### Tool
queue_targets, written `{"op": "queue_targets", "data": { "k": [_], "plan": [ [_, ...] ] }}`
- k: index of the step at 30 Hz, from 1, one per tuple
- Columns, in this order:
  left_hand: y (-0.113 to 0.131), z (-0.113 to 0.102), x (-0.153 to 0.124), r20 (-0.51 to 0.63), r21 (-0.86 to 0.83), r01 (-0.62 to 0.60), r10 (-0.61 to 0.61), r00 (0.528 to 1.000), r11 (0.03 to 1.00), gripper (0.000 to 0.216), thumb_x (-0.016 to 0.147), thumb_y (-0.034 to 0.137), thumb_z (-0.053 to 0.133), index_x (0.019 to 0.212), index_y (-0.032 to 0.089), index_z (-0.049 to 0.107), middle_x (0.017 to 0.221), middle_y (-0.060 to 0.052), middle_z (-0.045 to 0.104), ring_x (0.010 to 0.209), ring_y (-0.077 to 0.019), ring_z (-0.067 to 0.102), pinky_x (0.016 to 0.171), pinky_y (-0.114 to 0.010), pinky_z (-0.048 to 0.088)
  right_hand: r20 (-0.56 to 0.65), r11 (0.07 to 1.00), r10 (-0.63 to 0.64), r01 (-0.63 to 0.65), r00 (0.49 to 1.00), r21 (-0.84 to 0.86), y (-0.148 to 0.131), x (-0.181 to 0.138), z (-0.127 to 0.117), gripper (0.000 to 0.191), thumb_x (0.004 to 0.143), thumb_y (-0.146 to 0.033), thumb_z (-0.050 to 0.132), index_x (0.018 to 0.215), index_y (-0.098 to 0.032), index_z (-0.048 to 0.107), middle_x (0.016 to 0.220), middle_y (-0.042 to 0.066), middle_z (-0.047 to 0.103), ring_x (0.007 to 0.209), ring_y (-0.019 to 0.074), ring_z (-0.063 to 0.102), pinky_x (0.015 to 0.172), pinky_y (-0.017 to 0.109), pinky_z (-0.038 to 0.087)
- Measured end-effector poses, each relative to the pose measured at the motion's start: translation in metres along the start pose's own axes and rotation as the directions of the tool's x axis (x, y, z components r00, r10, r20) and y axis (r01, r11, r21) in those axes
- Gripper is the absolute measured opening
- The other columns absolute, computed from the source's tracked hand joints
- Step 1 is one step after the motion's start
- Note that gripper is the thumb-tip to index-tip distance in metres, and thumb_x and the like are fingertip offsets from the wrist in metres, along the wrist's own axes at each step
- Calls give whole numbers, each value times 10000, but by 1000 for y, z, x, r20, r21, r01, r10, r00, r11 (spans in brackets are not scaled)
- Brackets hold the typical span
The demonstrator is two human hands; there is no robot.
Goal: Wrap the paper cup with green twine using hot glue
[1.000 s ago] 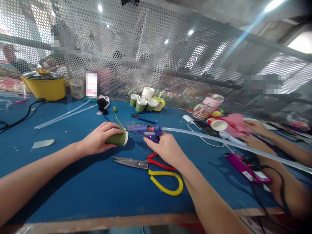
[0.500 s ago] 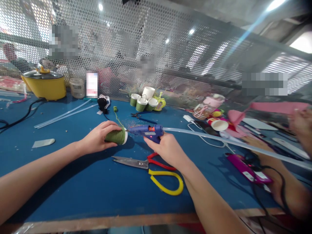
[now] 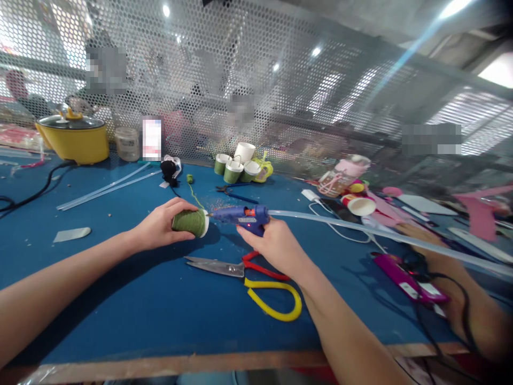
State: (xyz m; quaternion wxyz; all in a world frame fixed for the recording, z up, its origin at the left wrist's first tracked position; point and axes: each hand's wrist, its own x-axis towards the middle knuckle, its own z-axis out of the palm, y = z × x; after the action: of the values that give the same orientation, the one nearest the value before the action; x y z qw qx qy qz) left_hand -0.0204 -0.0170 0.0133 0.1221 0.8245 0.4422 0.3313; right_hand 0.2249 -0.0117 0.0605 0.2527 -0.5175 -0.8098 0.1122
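My left hand is closed around a small paper cup wrapped in green yarn, tipped on its side with the white rim facing right. A strand of green yarn runs from the cup's rim back to a little green bundle. My right hand grips a blue hot glue gun, its nozzle at the cup's rim. A long clear glue stick sticks out of the gun's back. Below the gun lie scissors with one red and one yellow handle.
Several green-wrapped cups stand at the back beside pliers. A yellow electric pot, a jar and a phone line the mesh. At right are a purple power strip, cords and a co-worker's arm.
My hands, the cup and the glue gun hold almost the same place. At the right, the co-worker's raised hand has left view and the pink strip has shifted right and now hangs down.
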Motion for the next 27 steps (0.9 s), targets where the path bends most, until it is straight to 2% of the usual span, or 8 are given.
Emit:
{"op": "queue_targets", "data": {
  "k": [7,15,27],
  "plan": [
    [1,0,0,5,-6,-3,4,1000,1000,435,711,360,639,1078,177,497,1023,-82,541,932,-223,546,798,-349,456,-15,1000,0,0,1000,11,1,0,1,270,703,-360,527,513,-202,417,486,-5,491,505,146,490,446,243,345],
    [2,0,0,1,-16,-90,90,996,996,421,722,304,640,1094,188,481,1090,-93,509,1020,-231,512,874,-369,434,-17,998,29,-28,999,49,0,1,1,259,709,-361,527,531,-206,419,456,-6,493,492,150,495,445,245,360],
    [-3,2,1,-58,-36,25,-27,998,999,445,702,385,649,1068,181,501,997,-62,545,916,-205,541,804,-342,443,8,996,8,-9,1000,90,-1,-1,0,285,695,-366,537,512,-198,397,484,-25,446,481,112,410,450,237,331]
  ]
}}
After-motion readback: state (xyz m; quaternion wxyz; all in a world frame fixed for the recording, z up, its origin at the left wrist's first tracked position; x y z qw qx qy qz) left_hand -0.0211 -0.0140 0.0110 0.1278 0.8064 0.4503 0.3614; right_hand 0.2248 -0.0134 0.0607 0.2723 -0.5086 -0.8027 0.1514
